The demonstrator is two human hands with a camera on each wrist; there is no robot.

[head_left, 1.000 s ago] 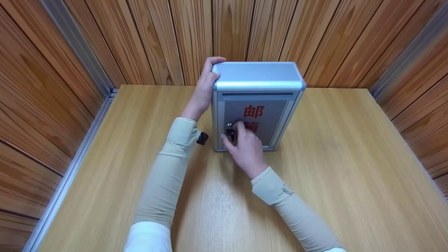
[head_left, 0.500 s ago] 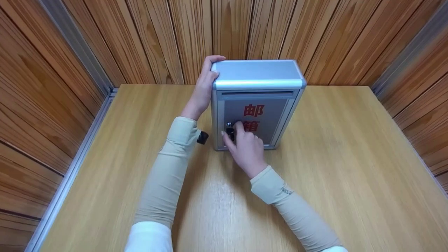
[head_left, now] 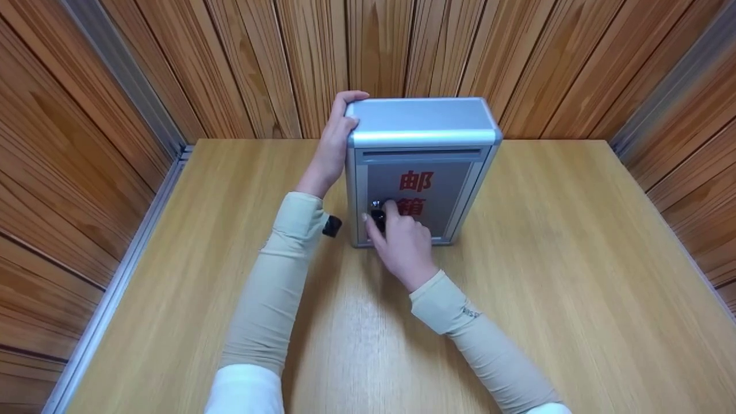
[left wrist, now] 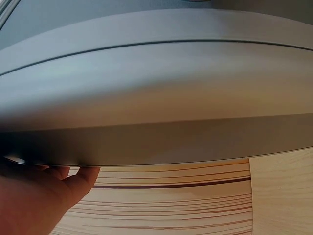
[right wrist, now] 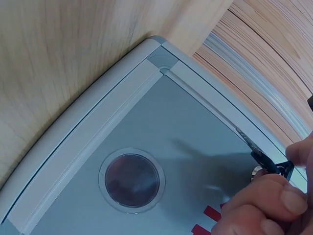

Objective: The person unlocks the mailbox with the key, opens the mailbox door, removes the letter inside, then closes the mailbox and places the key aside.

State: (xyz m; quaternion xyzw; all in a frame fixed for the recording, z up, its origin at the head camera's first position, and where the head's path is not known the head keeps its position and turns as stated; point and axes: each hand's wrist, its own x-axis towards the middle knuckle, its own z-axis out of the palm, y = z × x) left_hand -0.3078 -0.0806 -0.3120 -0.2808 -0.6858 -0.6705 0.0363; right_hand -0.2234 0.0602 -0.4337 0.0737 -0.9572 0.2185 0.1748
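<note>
A silver metal mailbox [head_left: 425,129] stands upright on the table, its front door marked with red characters and a narrow slot above them. My left hand [head_left: 330,150] grips its upper left edge, fingers behind and thumb at the top corner; the left wrist view catches those fingers below the box's side. On the door's left side is a small round lock [head_left: 376,204]. Thumb and index finger of my right hand [head_left: 405,238] are on either side of a black-headed key [right wrist: 286,169] there. A silver key blade [right wrist: 247,139] sticks out beside it. Part of the lock is hidden by the fingers.
Wood-plank walls [head_left: 310,63] rise behind and at both sides of the wooden table [head_left: 563,259]. A round dark window [right wrist: 132,181] sits low on the mailbox door. A metal rail [head_left: 123,264] runs along the table's left edge.
The right index finger and thumb have shifted slightly at the key, uncovering more of the second red character. My left hand keeps its grip on the mailbox.
</note>
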